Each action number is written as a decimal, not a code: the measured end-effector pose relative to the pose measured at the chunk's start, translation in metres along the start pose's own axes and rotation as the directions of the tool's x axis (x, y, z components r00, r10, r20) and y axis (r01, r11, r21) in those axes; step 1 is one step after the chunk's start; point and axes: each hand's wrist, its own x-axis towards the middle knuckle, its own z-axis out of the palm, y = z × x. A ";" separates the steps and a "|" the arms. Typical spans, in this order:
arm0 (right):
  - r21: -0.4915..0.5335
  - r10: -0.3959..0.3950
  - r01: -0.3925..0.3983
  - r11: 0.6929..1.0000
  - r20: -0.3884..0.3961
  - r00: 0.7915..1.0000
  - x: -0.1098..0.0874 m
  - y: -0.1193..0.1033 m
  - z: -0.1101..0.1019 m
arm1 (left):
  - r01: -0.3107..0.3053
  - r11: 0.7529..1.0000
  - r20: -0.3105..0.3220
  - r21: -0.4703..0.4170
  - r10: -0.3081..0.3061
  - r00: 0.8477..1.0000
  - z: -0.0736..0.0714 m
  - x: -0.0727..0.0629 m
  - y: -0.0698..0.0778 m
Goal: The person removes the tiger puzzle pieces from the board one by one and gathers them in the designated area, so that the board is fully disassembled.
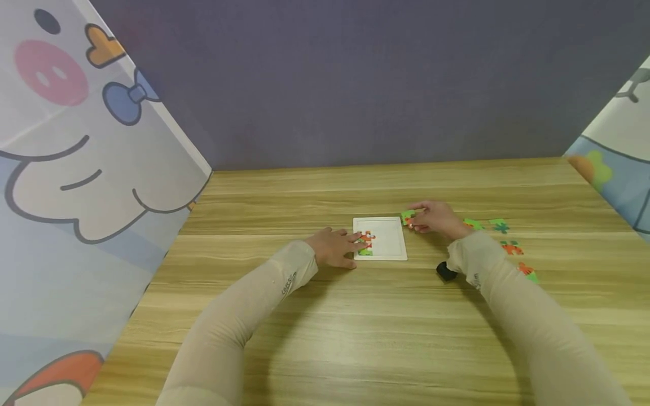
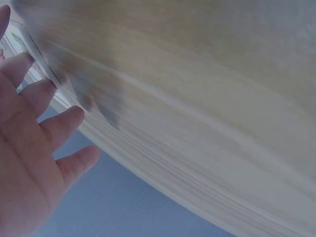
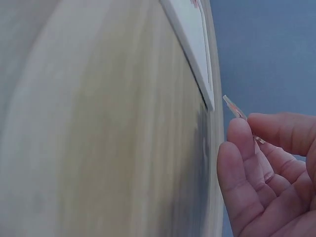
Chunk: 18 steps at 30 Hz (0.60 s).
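A white square puzzle tray (image 1: 388, 239) lies on the wooden table, with orange and green jigsaw pieces (image 1: 365, 252) fitted along its left side. My left hand (image 1: 334, 247) rests at the tray's left edge, its fingers spread and partly covering those pieces; the left wrist view shows the same hand (image 2: 29, 128) with fingers extended. Just beyond the tray's upper right corner, my right hand (image 1: 435, 219) pinches a green and orange jigsaw piece (image 1: 407, 216). In the right wrist view that piece (image 3: 234, 106) is seen edge-on between thumb and fingertip, raised off the table.
Several loose jigsaw pieces lie right of my right forearm, among them a green one (image 1: 500, 226), an orange one (image 1: 512, 248) and an orange-green one (image 1: 528, 272). A small black object (image 1: 446, 272) sits beside the right wrist. A grey partition (image 1: 376, 84) borders the table's back.
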 end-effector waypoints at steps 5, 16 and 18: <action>-0.030 -0.001 0.001 1.000 0.008 1.000 -0.004 0.008 -0.010 | -0.005 1.000 -0.009 0.012 0.005 1.000 0.000 -0.001 0.000; -0.099 0.026 -0.024 0.995 0.018 1.000 -0.011 0.014 -0.023 | -0.009 0.999 -0.013 -0.045 0.008 1.000 0.003 -0.002 0.001; -0.108 0.025 -0.024 0.994 0.009 1.000 -0.012 0.014 -0.025 | -0.004 0.999 -0.015 -0.045 0.003 1.000 0.002 -0.003 0.000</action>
